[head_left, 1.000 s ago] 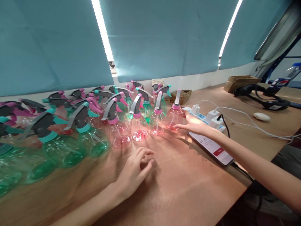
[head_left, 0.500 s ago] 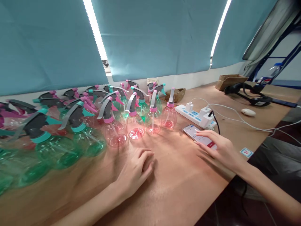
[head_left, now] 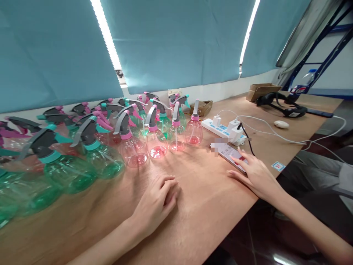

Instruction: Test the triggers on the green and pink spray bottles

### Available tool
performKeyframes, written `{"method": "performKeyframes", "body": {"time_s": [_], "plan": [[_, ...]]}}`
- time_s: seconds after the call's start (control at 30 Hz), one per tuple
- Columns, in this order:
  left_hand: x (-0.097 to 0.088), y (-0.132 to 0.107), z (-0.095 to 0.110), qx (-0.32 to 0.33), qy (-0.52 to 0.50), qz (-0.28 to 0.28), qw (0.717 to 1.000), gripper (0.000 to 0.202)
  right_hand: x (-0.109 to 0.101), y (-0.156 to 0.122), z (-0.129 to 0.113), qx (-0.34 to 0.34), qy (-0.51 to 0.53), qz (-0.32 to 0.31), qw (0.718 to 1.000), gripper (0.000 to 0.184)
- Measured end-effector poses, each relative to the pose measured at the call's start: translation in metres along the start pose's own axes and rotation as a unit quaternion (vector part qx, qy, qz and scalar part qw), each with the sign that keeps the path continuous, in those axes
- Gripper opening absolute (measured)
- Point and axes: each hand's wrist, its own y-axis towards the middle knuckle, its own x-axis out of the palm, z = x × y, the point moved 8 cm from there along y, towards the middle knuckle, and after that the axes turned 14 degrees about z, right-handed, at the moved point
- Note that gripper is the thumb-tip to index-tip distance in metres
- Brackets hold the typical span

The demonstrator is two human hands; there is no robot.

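Note:
My right hand (head_left: 255, 173) rests with fingers spread on a phone (head_left: 231, 154) lying flat on the wooden table (head_left: 209, 198), fingertips touching its lit screen near a red button. My left hand (head_left: 157, 204) lies palm down on the table with its fingers loosely curled, holding nothing. Just beyond it stands a row of pink spray bottles (head_left: 156, 138) with grey triggers. Green spray bottles (head_left: 68, 162) crowd the left side.
A white power strip (head_left: 220, 129) with chargers and cables sits behind the phone. Farther right lie a white mouse (head_left: 281, 124), black headset (head_left: 286, 105), cardboard box (head_left: 261, 90) and a small basket (head_left: 202, 108). Blue blinds hang behind. The table's edge runs diagonally at the right.
My right hand left the rightmost pink bottle, came back to the phone and now touches its screen. The left hand stayed put. The view shifted to the right.

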Motion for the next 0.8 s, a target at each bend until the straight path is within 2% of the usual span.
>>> {"method": "performKeyframes", "body": {"time_s": [0.23, 0.57, 0.67, 0.8], "plan": [[-0.004, -0.007, 0.001, 0.014, 0.002, 0.001, 1.0, 0.018, 0.006, -0.004, 0.007, 0.03, 0.013, -0.01, 0.999, 0.07], [-0.01, -0.012, 0.004, 0.013, 0.003, -0.008, 1.0, 0.021, 0.003, -0.002, 0.002, 0.019, 0.02, 0.01, 1.0, 0.069], [-0.02, -0.018, 0.006, 0.016, 0.01, 0.002, 1.0, 0.022, 0.0, 0.0, -0.01, 0.007, 0.024, 0.022, 0.999, 0.068], [-0.041, -0.031, 0.008, 0.013, 0.016, 0.01, 1.0, 0.02, 0.001, 0.006, -0.045, -0.016, 0.077, 0.016, 0.997, 0.057]]}}
